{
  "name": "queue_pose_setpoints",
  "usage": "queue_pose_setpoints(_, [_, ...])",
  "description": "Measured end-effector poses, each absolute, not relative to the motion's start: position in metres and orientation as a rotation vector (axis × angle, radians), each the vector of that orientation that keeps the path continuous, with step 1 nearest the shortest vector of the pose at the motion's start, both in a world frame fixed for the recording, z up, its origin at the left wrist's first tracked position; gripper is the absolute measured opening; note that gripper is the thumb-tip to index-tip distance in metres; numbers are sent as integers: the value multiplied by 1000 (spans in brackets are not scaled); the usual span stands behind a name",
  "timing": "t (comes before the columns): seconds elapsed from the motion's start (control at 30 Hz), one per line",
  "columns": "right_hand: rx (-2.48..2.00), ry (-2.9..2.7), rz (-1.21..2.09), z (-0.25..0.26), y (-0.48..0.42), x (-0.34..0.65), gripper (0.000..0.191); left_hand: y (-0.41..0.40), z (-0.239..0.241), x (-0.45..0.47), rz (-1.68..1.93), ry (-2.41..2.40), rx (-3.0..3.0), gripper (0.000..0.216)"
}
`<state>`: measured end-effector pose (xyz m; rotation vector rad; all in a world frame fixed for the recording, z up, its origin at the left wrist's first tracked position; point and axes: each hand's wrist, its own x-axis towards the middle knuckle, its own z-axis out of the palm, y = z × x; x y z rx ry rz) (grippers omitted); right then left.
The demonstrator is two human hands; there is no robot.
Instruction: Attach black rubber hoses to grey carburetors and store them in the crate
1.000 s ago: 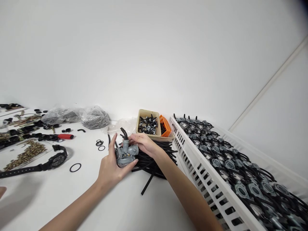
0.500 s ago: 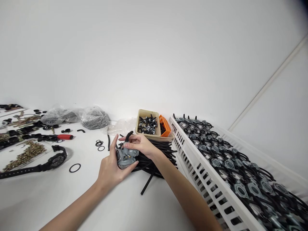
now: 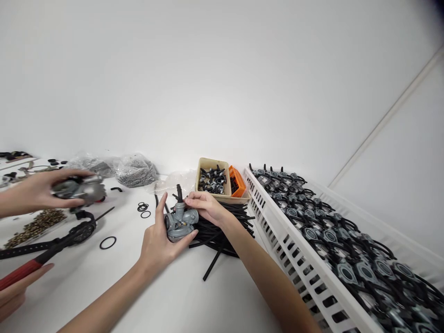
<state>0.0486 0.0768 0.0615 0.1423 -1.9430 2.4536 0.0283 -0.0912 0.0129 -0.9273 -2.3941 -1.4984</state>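
My left hand is wrapped round a grey metal carburetor, its thumb underneath and its index finger up along the left side. On top of the carburetor sits a round cap with a black rubber boot standing upright from it. My right hand has its thumb and fingers curled together at the cap's right edge. Behind the carburetor lies a pile of black rubber hoses.
At left, a co-worker's hand grips another carburetor; another hand holds a red-handled screwdriver. A white crate of carburetors stands right. Nearby are a beige tray, an orange basket, O-rings and a watch.
The black boot, tilted right before, now stands upright. My right fingers have moved from over the cap to its right edge. A co-worker's hands have come in from the left with a carburetor and screwdriver.
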Motion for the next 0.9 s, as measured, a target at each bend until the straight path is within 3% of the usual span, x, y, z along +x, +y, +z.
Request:
queue_pose_setpoints(0.27, [197, -2164, 2225, 62, 71, 50, 45, -91, 11, 30, -1406, -2379, -988, 107])
queue_pose_setpoints(0.47, [199, -2264, 2095, 65, 62, 52, 41, -90, 6, 28, -1333, -2341, -1029, 108])
queue_pose_setpoints(0.7, [230, -2104, 2396, 66, 78, 53, 43, -91, 7, 28, -1415, -2304, -1010, 108])
queue_pose_setpoints(0.9, [200, -2117, 2359, 63, 80, 52, 43, -91, 8, 29, -1415, -2314, -1001, 108])
